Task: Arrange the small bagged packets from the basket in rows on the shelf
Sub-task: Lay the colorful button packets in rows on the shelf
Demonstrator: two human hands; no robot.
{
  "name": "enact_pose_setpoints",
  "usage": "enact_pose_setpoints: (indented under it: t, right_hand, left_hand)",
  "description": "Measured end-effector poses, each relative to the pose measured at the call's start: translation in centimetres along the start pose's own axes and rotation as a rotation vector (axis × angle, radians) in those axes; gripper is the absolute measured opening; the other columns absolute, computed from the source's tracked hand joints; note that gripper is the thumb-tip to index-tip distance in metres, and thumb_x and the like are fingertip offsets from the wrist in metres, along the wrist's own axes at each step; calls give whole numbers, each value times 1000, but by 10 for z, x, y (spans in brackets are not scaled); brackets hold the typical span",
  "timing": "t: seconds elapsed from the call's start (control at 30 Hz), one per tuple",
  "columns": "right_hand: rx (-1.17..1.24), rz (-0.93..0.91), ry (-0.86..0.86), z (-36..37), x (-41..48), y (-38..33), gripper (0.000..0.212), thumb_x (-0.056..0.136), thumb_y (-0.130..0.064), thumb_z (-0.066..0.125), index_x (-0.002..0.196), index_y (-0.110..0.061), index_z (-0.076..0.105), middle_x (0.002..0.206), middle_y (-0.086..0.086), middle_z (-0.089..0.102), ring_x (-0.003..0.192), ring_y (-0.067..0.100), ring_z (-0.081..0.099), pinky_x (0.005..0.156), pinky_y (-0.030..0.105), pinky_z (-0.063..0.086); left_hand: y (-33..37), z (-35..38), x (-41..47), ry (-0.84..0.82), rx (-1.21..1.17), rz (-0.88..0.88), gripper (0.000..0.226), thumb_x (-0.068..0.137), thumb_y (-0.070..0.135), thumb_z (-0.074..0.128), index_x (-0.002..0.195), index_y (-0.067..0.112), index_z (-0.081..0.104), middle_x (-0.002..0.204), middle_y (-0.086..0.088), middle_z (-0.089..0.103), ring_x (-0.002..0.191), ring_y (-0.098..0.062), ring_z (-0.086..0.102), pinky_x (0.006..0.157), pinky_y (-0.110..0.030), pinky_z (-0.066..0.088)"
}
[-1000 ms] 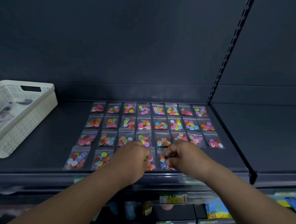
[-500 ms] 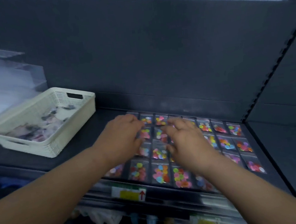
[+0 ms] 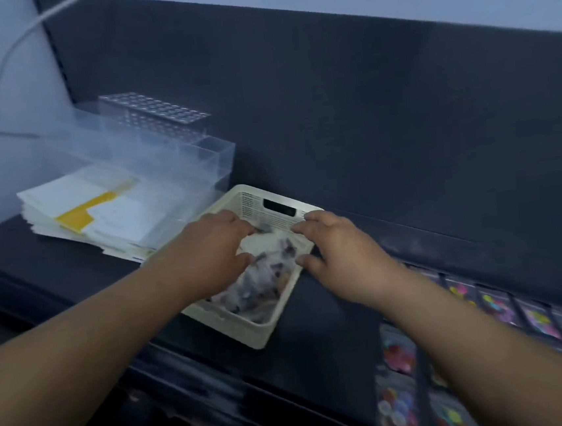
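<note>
Both hands are held over the white basket [image 3: 239,332], which is set on the dark shelf [image 3: 334,317]. The left hand [image 3: 213,253] is dipped in, right above the loose packets [image 3: 262,283]. Whether one is gripped cannot be told through the blur. The right hand [image 3: 340,253] is spread at the basket's right rim, nothing held. Laid-out packets [image 3: 537,322] are seen in rows well to the right.

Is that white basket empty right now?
No, a blurred heap of small bagged packets lies inside the white basket, between the left hand and the right hand.
</note>
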State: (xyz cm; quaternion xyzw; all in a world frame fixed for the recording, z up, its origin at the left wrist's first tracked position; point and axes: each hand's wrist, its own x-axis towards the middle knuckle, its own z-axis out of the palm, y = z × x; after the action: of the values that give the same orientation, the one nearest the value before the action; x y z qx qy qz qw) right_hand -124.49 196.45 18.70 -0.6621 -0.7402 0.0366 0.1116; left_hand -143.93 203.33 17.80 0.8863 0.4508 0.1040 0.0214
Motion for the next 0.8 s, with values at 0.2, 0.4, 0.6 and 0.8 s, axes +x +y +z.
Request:
enact_pose_setpoints:
  t: [0.2, 0.4, 0.6, 0.8]
  right_hand:
    - [-16, 77, -209, 21, 68, -22, 56, 86, -26, 63, 138, -25, 43, 141, 0, 40, 127, 19, 42, 103, 25, 36]
    - [-171, 85, -571, 42, 88, -37, 39, 82, -39, 60, 119, -29, 54, 111, 0, 61, 99, 22, 57, 79, 27, 46]
    - [-156, 139, -512, 55, 103, -38, 15, 82, -15, 59, 73, -25, 52, 81, 0, 55, 80, 22, 54, 65, 24, 38]
    - [767, 542, -236, 35, 110, -23, 25, 85, 1, 58, 100, -20, 56, 83, 10, 63, 71, 25, 64, 76, 39, 57]
  left_hand:
    - [-40, 21, 20, -177, -92, 74, 44, 86, 38, 57, 128, 26, 51, 127, 0, 49, 114, -22, 51, 94, -35, 44]
    - [-46, 36, 34, -365, -166, 174, 41, 82, 43, 61, 115, 19, 57, 115, -5, 54, 106, -24, 54, 88, -35, 46]
    - [-53, 38, 39, -405, -155, 183, 27, 81, 38, 61, 99, 18, 55, 108, -5, 58, 101, -26, 56, 84, -34, 47]
    - [-55, 25, 46, -317, -253, 91, 37, 81, 35, 62, 112, 19, 50, 115, -4, 55, 108, -24, 54, 88, -33, 46]
